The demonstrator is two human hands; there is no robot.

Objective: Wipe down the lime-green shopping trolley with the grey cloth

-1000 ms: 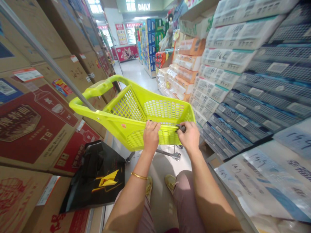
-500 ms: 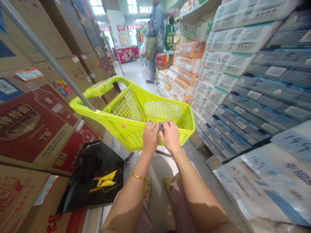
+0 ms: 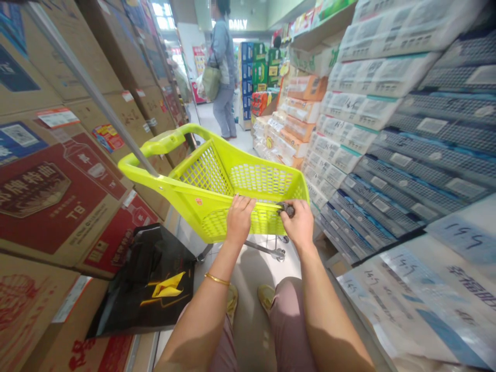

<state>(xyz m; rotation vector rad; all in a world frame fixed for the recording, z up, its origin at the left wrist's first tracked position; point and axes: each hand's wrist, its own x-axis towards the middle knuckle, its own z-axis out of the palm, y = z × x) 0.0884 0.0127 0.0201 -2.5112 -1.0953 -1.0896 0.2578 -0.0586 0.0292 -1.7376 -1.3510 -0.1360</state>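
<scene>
A lime-green shopping cart (image 3: 263,168) stands crosswise in front of me, its basket with nothing seen inside. My left hand (image 3: 239,219) is curled over the near rim of the basket, gripping it. Farther right along that rim, near the basket's corner, my right hand (image 3: 298,222) is closed on a dark, crumpled cloth (image 3: 287,209) that touches the rim. Most of the cloth is hidden by the fingers.
Cardboard cartons (image 3: 46,191) are piled on the left, with a black bag (image 3: 155,284) against them. Shrink-wrapped packs (image 3: 372,170) are stacked on the right. Down the aisle stands a person (image 3: 225,72); another is partly visible behind the metal pole (image 3: 89,88).
My right hand has slid right along the rim with the dark cloth, away from my left hand, which stays on the rim. The person in the aisle has shifted left.
</scene>
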